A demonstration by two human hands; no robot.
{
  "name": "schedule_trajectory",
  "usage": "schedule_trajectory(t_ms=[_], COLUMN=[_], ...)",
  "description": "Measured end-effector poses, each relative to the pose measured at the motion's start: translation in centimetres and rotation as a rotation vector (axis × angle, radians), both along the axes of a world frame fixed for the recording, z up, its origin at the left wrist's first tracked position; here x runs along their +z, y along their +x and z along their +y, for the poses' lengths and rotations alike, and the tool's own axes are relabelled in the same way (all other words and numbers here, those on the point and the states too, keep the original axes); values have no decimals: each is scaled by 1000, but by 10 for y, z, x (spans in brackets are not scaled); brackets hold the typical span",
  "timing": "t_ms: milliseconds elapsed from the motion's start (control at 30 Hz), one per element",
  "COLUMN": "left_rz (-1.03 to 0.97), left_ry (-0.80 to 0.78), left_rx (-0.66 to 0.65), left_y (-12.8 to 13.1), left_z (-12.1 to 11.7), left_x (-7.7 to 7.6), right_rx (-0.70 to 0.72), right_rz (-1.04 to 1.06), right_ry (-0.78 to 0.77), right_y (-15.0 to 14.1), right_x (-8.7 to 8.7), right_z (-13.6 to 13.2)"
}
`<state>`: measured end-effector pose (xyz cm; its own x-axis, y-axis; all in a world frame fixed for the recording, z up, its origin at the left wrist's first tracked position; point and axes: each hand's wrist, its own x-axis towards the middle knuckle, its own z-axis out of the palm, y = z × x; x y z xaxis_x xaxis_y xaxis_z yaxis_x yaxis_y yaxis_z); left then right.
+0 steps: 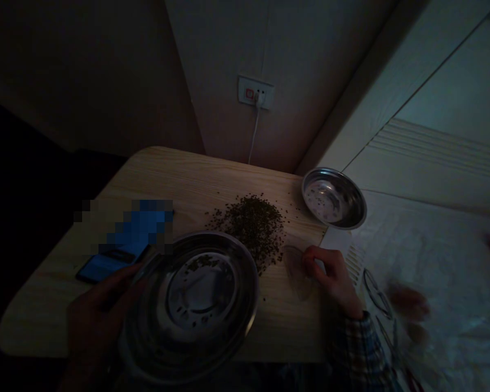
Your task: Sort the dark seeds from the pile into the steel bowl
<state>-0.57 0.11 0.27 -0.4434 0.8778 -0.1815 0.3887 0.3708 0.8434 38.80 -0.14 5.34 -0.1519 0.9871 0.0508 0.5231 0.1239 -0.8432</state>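
Note:
My left hand (100, 316) grips the edge of a shiny metal bowl (196, 348), tilted so its inside shows. A few small dark seeds stick to its bottom. Beyond the bowl's rim, a heap of small dark seeds (253, 223) lies loose on the wooden table (179, 174), with stray ones around it. My right hand (330, 272) is closed, fingers pinching a see-through plastic piece (297, 272) at the right of the heap; its exact kind is hard to make out in the dim light.
A second metal bowl (334, 198) stands at the table's far right corner. A phone (110, 261) lies at left. On the wall, a socket (256, 92) has a plugged-in white cable (253, 136). At right are a pale sheet-covered surface (445, 261) and a blurred reddish-brown thing (410, 302).

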Motion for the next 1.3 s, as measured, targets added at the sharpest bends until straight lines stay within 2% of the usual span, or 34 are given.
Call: schedule_trajectory(t_ms=[300,567,867,1300], left_rz=[-36,-31,-42,-22], left_ry=[6,27,19,28], left_rx=[14,6,36,-25], left_y=[1,4,4,3], left_z=[-2,0,0,0], left_x=[-3,5,2,2], right_rx=[6,-86,-185,-32], right_rz=[-45,-58,-86,-37], right_ry=[-21,-37,11,13], right_y=[-1,2,3,0], right_x=[0,0,1,0], right_z=[1,2,1,0])
